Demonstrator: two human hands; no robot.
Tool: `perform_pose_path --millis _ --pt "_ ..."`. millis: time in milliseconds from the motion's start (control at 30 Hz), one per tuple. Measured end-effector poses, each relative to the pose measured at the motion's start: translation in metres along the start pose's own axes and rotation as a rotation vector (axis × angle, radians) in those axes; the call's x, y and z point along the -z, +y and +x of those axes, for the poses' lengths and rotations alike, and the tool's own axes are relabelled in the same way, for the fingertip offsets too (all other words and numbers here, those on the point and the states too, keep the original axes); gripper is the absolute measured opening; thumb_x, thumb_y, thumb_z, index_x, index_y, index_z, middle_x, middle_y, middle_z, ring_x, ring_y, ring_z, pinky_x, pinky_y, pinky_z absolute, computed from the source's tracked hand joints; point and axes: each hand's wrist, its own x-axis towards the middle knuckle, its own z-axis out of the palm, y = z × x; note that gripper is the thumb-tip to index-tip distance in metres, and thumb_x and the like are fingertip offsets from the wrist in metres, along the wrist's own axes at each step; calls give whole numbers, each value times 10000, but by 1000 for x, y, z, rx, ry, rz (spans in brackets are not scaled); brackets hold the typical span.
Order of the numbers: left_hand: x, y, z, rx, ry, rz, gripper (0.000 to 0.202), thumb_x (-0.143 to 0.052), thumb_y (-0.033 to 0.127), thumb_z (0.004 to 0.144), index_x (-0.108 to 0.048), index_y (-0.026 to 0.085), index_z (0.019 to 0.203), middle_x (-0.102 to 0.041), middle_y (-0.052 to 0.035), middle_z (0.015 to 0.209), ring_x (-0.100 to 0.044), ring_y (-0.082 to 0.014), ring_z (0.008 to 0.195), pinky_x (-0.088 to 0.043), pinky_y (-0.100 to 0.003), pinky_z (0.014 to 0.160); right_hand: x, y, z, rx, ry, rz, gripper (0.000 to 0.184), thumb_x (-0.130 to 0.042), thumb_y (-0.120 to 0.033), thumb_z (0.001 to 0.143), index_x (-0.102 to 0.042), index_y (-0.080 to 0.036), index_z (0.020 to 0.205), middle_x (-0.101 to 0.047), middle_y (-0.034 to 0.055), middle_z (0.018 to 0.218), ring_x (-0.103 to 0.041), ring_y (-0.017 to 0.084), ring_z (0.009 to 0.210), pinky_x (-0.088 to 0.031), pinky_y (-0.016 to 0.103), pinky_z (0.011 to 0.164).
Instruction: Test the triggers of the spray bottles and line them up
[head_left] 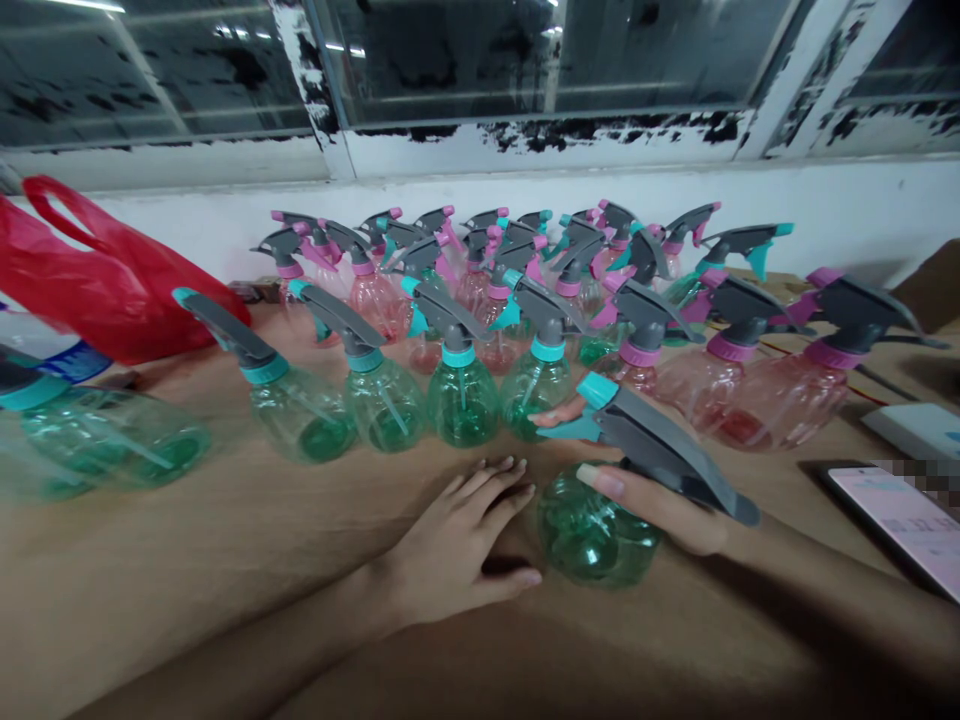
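Observation:
My right hand (660, 510) is wrapped round the neck of a green spray bottle (596, 535) with a grey and teal trigger head. That bottle tilts a little, its base at or just above the brown tabletop; I cannot tell which. Flat on the table to its left lies my left hand (465, 540), fingers stretched out, holding nothing. Just beyond my hands stands a row of similar bottles, among them a green spray bottle (463, 400) with a teal collar and a pink spray bottle (784, 400) with a pink collar.
Several more pink and green spray bottles (375, 300) crowd toward the wall. A red plastic bag (142, 290) sits at the left, beside green bottles (112, 430). On the right lie a phone (900, 520) and a white box (919, 435). Windows (555, 60) run above the table.

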Motion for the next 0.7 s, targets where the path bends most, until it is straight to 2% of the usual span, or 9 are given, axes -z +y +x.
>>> perform_pose_path --millis 367,700 --pt "-1 0 1 0 9 -3 691 -513 568 881 -389 111 1384 -351 -156 1458 -305 -317 1338 -279 -488 1070 -1 2 0 25 0 -18 256 -647 -298 792 -607 -271 1044 -687 19 972 -651 213 901 -525 388 788" --pt "-1 0 0 -3 3 14 692 -524 556 880 -397 94 1379 -342 -164 1461 -300 -317 1341 -267 -480 1078 0 0 -1 32 -4 7 249 -643 -291 797 -601 -285 1043 -684 22 974 -648 214 911 -517 393 801"
